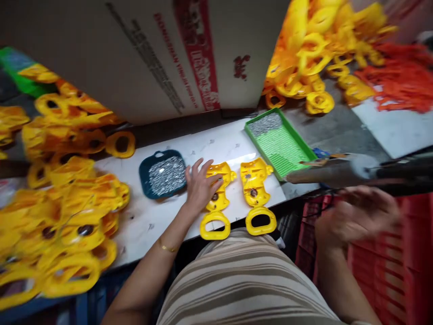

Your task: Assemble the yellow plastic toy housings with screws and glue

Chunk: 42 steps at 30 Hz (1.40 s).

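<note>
Two yellow plastic handle parts lie side by side at the front edge of the white table (152, 216): the left yellow part (217, 203) and the right yellow part (255, 194). My left hand (200, 185) rests flat on the left part's upper end, fingers spread, beside a dark blue dish of small screws (163, 174). My right hand (355, 216) hovers off the table's right edge over a red crate, blurred by motion, just under a powered screwdriver tool (338, 171) that hangs there.
A green tray with screws (280, 142) sits right of the parts. Piles of yellow handle parts (64, 194) cover the left; more yellow parts (314, 54) and orange pieces (402, 81) lie at the back right. A cardboard box (152, 54) stands behind. A red crate (399, 271) sits low right.
</note>
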{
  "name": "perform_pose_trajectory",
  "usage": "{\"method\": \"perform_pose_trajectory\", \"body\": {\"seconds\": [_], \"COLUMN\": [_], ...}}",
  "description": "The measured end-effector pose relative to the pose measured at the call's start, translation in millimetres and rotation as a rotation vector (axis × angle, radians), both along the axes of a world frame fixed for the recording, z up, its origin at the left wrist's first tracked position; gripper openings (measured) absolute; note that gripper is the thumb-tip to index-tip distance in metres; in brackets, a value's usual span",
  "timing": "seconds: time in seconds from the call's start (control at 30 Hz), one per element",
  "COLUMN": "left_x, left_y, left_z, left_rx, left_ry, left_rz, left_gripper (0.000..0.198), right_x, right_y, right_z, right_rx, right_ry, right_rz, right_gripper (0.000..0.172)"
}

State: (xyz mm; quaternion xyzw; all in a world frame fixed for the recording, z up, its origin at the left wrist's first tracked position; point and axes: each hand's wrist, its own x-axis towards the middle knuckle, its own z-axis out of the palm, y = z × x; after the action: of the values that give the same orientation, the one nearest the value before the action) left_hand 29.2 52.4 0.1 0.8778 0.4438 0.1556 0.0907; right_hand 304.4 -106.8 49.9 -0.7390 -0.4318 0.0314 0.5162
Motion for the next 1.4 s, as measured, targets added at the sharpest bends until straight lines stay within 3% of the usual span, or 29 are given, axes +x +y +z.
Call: {"method": "perform_pose_trajectory", "body": {"seconds": [0.07,0.17,0.3,0.47,0.6,0.8,1.07,1.4], "left_x": [0,1,2,2,1,3,3,4], "left_y": [2,5,4,3,3,3,3,1], "left_z": [-0.8,-1.6,0.8,1.9,0.0,1.4,2.2,2.4], "left_rx": [0.029,0.05,0.049,0.057,0.041,0.067,0.054,0.055], "left_ry": [-0.01,-0.029,0.016,0.071,0.064,0.095,0.079,0.092], "left_rz": [0.007,0.002,0.005,0.016,0.022,0.016,0.013,0.026], "left_gripper": [0.01,0.012,0.016,0.019,0.022,0.023,0.022,0.021], "right_x": [4,14,27,47,59,56,57,53], "right_y": [18,43,58,77,89,94,112,123], "right_z": [-2.9,-1.0,12.2,17.5,2.1,-17.5,-30.0,-28.7], "right_rx": [0.196,0.061,0.09,0.232,0.368,0.409,0.479,0.481], "right_ry": [0.043,0.135,0.209,0.455,0.477,0.283,0.321,0.355], "right_rz": [-0.059,0.231,0.33,0.345,0.286,0.012,0.025,0.04], "right_gripper": [0.065,0.051,0.035,0.05,0.052,0.032,0.036,0.037]}}
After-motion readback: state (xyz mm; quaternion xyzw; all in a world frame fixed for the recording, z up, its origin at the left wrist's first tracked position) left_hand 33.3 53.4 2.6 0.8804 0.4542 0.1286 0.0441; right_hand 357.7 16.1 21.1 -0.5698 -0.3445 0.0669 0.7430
